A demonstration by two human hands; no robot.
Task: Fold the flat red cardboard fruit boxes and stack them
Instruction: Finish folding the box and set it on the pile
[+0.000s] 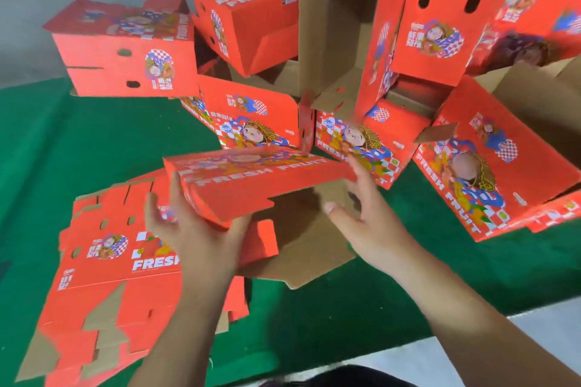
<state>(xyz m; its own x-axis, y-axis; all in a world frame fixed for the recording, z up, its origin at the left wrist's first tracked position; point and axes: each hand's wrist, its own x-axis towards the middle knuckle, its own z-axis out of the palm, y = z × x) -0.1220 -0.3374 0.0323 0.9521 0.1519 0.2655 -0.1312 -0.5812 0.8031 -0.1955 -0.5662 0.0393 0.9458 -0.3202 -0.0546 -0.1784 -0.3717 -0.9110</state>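
The left hand (191, 229) grips the near-left end of a part-folded red box (251, 179), fingers curled up around the edge and thumb side pressed to the panel below. The right hand (364, 214) is spread, fingers straight and apart, holding nothing; its fingertips reach toward the box's far-right corner and look close to touching it, though motion blur stops me being sure.

The held box is lifted above the green table (94, 151), tilted, its long axis running left to right between the 2 hands, the "FRESH FRUIT" panel facing up and away. A brown flap (301, 236) hangs under it, toward the right hand, so that hand is likely the nearer one for the coming fold.

Just left and below lies a pile of flat blanks (103, 264), touching the left wrist in the view. Beyond, at least 7 folded boxes (125, 69) stand loosely heaped, some tipped.

The underside of the held box is hidden, so I cannot tell whether its bottom is locked. The left hand's fingertips are blurred, and the heap is cut off at the top and right edges.
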